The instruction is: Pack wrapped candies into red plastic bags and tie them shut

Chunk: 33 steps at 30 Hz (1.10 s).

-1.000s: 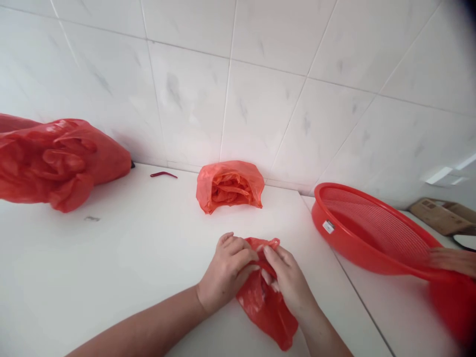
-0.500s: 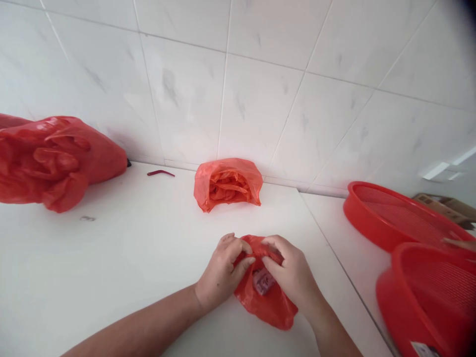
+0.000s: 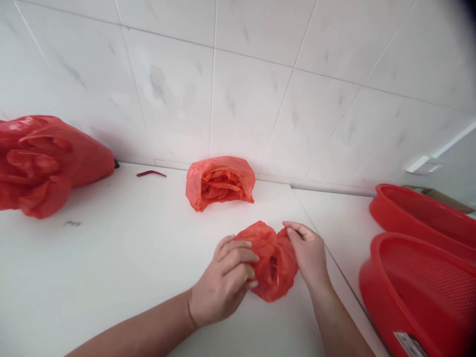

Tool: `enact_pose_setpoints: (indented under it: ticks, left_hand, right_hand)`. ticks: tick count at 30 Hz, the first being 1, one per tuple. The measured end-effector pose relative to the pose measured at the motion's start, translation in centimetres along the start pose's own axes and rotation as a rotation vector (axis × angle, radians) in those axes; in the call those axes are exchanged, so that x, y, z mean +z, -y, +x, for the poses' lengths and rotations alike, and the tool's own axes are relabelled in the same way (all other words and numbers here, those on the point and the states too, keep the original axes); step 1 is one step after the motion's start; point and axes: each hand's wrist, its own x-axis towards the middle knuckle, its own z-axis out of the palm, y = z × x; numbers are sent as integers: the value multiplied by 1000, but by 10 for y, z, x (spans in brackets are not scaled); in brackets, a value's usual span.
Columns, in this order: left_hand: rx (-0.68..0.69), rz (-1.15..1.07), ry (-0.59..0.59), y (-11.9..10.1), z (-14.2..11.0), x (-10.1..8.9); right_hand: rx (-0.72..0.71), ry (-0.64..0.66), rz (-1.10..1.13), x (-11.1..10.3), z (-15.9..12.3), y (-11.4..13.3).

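Note:
A small red plastic bag [image 3: 270, 258] sits on the white counter [image 3: 122, 248] between both my hands. My left hand [image 3: 223, 282] has its fingers curled and pinches the bag's left side. My right hand [image 3: 308, 250] grips the bag's right side with bent fingers. The bag's mouth is bunched and partly pulled apart; what is inside is hidden.
Another open red bag [image 3: 220, 182] lies near the tiled wall. A large red bag [image 3: 44, 161] rests at far left, with a red chili [image 3: 150, 173] beside it. Two red mesh baskets [image 3: 420, 277] stand at the right. A small scrap [image 3: 71, 223] lies on the counter.
The small bag went from lying flat to bunched up between my hands. The red baskets at the right shifted, and another person's hand on them has left view.

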Motion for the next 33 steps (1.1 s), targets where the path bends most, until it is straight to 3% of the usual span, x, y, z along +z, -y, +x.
enact_pose_setpoints:
  ticks: [3,10,15,21,24,27,31,32,33]
  left_hand:
    - [58,-71,11,-9,1,1]
    - [91,-125,-3,-11,-2,1]
    - [79,-144,60,-4,-5,5]
    - [6,10,159,10,1,11]
    - [-20,65,352,15,6,-10]
    - [-59,154,451,21,0,-51]
    - [-240,274,355,29,-27,-114]
    - [-300,305,282,31,-36,-128]
    - [-382,359,132,32,-46,-142]
  right_hand:
    - [-18,-129,-107,-9,20,-26]
    - [19,-139,-199,-14,39,-56]
    - [62,27,-143,-10,39,-60]
    - [38,335,44,24,4,-35]
    - [-8,517,138,37,-12,-24]
    - [12,527,159,42,-16,-23]
    - [43,469,70,48,-12,-26]
    - [5,451,36,51,-11,-26]
    - [-42,433,5,54,-10,-26]
